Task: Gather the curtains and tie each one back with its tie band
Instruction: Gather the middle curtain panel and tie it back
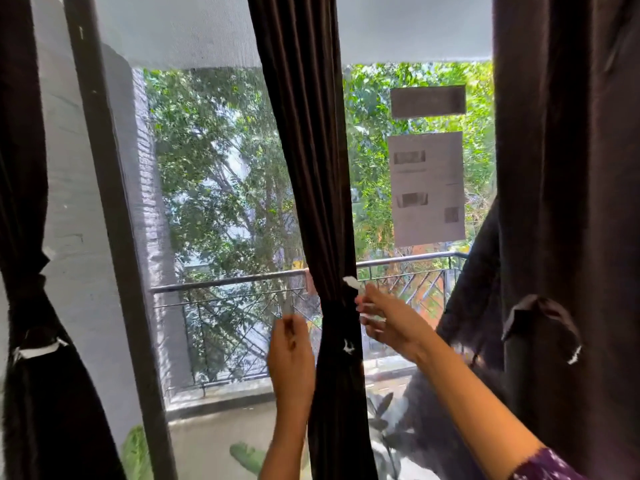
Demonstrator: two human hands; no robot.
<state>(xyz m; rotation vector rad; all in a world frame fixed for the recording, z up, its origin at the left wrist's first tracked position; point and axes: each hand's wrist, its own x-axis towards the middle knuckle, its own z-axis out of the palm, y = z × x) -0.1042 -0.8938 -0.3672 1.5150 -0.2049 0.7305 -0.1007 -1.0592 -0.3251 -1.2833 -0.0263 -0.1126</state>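
Observation:
The middle dark curtain [311, 168] hangs gathered into a narrow bundle in front of the window. A dark tie band [337, 320] wraps its waist, with white tags showing above and below it. My right hand [386, 322] reaches in from the right and its fingertips pinch the band at the bundle's right edge; the view is blurred there. My left hand [291, 355] is raised just left of the bundle with its fingers curled together; whether it holds anything is unclear. The left curtain [27, 202] is tied back by its band [40, 348]. The right curtain [568, 168] hangs with a band [540, 317] looped on it.
A dark window frame post [114, 237] stands left of the middle curtain. Grey paper sheets [427, 188] are stuck on the glass at the right. Outside are a balcony railing [225, 282], trees and leafy plants [381, 410] below.

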